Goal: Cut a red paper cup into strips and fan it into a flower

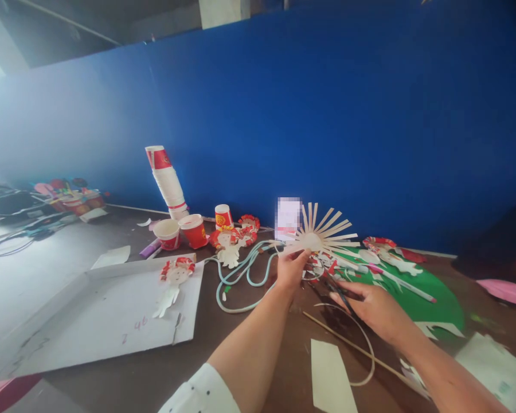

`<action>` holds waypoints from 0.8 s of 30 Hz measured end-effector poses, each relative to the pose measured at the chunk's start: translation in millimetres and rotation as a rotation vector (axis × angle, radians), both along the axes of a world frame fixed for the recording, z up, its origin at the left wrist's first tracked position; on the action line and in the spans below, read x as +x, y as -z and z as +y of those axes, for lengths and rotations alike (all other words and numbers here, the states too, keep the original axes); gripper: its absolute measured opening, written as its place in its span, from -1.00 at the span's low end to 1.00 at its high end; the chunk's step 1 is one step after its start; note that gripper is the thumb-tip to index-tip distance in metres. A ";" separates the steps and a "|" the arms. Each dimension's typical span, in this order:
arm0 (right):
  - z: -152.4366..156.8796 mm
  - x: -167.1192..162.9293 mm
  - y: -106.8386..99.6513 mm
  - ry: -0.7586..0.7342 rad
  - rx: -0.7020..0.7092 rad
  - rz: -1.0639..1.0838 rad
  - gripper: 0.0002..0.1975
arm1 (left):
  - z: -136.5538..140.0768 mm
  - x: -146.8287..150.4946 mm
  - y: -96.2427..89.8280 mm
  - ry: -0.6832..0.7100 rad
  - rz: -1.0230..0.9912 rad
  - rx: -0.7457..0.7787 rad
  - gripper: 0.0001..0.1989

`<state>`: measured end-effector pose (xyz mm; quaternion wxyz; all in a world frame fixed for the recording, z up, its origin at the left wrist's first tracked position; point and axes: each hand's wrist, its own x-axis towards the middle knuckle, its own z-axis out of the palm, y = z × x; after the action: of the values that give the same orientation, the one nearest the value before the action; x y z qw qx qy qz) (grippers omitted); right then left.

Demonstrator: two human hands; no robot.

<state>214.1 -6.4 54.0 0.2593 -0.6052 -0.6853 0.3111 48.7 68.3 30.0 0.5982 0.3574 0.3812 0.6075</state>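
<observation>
My left hand (293, 269) pinches a white paper cup (312, 242) whose wall is cut into many narrow strips. The strips spread outward like rays around the round base. To the right and a little lower, my right hand (367, 304) is closed around dark scissors (341, 295), whose tips point up and left toward the cut cup. Below the hands, red and white paper scraps (320, 267) lie on the brown table. A thin curved strip (372, 350) shows under my right hand, near a cream piece of paper (333, 373).
A green round sheet (438, 304) carries a pink-and-white pen (406, 287). Left stand a leaning cup stack (169, 186) and red cups (193, 230). A pale blue cord (232, 310) loops beside a white box lid (112, 321) with a paper figure (178, 275). Behind rises a blue partition (284, 115).
</observation>
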 end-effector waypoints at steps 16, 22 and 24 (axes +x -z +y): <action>-2.5 -5.3 -0.2 0.175 0.115 -0.134 -0.58 | -8.0 1.7 -4.3 -0.051 0.115 0.016 -0.85; -2.2 -1.8 8.3 0.235 0.197 -0.271 -0.58 | -5.5 1.2 3.6 -0.029 0.127 0.016 -0.77; -1.9 -1.4 9.7 0.237 0.223 -0.294 -0.58 | -5.1 0.7 5.0 -0.039 0.111 0.031 -0.75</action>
<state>212.6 -8.3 44.3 0.2565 -0.6881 -0.6699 0.1091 49.4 63.1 25.1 0.5586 0.3922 0.4110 0.6043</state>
